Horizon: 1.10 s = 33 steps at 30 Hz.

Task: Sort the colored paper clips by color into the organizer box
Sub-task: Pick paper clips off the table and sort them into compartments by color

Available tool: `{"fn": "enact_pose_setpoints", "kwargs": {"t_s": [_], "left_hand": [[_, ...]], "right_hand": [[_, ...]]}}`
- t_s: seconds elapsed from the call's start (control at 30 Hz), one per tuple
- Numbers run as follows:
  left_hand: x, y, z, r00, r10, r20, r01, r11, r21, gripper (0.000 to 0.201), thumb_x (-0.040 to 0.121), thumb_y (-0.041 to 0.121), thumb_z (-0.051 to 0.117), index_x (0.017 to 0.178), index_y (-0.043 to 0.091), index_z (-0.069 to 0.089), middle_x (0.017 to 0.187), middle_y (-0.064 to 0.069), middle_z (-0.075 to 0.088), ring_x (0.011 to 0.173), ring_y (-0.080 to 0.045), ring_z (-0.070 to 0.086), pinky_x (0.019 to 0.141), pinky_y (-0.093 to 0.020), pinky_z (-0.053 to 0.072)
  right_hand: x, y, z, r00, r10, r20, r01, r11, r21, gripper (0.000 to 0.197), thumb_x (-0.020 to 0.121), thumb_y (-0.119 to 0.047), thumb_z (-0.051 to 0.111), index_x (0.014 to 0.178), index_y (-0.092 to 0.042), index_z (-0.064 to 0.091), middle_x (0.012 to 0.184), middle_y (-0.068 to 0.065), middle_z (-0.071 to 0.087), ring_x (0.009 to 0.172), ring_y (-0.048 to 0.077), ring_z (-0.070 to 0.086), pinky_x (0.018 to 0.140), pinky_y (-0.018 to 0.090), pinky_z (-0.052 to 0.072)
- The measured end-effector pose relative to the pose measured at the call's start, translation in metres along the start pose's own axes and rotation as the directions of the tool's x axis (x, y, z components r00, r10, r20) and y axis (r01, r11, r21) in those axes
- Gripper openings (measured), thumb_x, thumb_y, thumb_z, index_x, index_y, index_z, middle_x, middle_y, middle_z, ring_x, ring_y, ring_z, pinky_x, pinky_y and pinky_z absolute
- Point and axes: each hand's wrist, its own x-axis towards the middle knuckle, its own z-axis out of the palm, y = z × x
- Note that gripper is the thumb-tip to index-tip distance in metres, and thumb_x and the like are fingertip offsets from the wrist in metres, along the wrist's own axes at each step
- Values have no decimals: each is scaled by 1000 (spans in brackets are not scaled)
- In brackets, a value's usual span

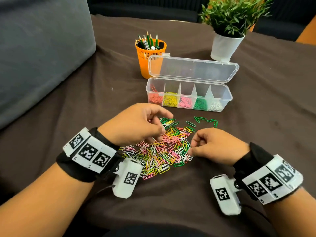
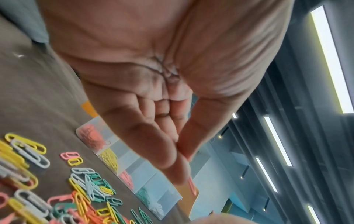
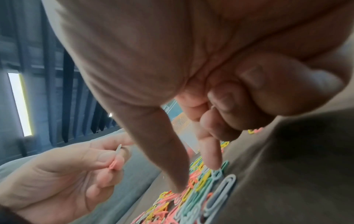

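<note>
Mixed pile of paper clips (image 1: 164, 147) (pink, yellow, green, white, orange) on brown cloth, just in front of the organizer box (image 1: 222, 100), lid open, 5 colors sorted. Left hand (image 1: 135, 124) pinches a pink clip (image 3: 114, 164) above pile. Right hand (image 1: 217, 147): thumb & index reach down onto clips, other fingers curled.

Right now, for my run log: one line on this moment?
left hand: pinches pink clip | right hand: fingers on clip pile
</note>
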Motion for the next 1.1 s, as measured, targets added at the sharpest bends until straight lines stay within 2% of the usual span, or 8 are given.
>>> {"fn": "enact_pose_setpoints", "kwargs": {"t_s": [0.17,0.37,0.5,0.63,0.8,0.87,0.97,1.1], "left_hand": [[0,-7,2,994,-54,95,70,983,-168,10,89,-6,66,92,3,69,78,-17,72,76,-20,73,63,-23,58],[6,-17,9,986,-89,140,123,957,-262,11,95,-6,57,97,3,64,93,-17,76,81,-21,74,61,-23,57],[4,-18,7,985,-109,136,120,990,-71,30,92,-5,44,91,12,68,71,-2,67,59,-13,60,51,-22,45],[-3,-5,4,993,-43,111,13,967,254,12,91,27,62,85,25,72,55,5,49,48,-6,40,49,-21,34],[-5,6,8,982,-40,184,-105,695,711,11,88,46,65,97,44,70,59,22,54,56,6,50,50,-15,28],[-2,7,13,985,-11,174,-134,590,796,18,87,49,64,104,45,69,74,20,60,70,4,54,58,-19,33],[0,6,23,985,66,159,-172,454,874,26,89,48,60,114,45,64,100,12,66,95,-11,61,69,-24,35],[3,3,33,981,75,181,-195,337,921,18,88,41,57,103,32,63,72,8,52,77,-14,53,55,-23,30]], "right_hand": [[-2,0,0,999,36,21,-35,998,-44,20,68,-20,84,82,-20,70,54,-10,48,43,-1,44,48,12,36],[1,-1,-1,992,61,110,-57,998,-40,10,73,-9,73,70,-16,67,43,-13,51,42,2,44,47,11,35],[-5,6,-6,987,123,101,-149,939,310,24,78,-4,58,61,-19,47,56,-6,52,45,10,33,44,23,27],[-2,18,-4,973,223,62,-193,636,747,28,77,11,36,70,-16,38,59,12,49,37,9,18,44,14,10],[-1,21,-3,987,147,59,-133,567,813,38,75,17,29,91,-5,54,61,10,45,38,9,19,45,18,9],[-2,19,-6,991,127,37,-106,603,790,23,70,5,43,81,-7,59,59,7,39,44,12,18,45,20,9],[-5,15,-6,997,42,-60,-8,876,482,12,74,-9,74,70,-12,63,51,-7,38,48,12,28,45,20,25],[-1,18,-2,998,40,-51,-22,951,307,16,70,-19,85,75,-14,71,46,-13,41,48,5,35,53,19,32]]}}
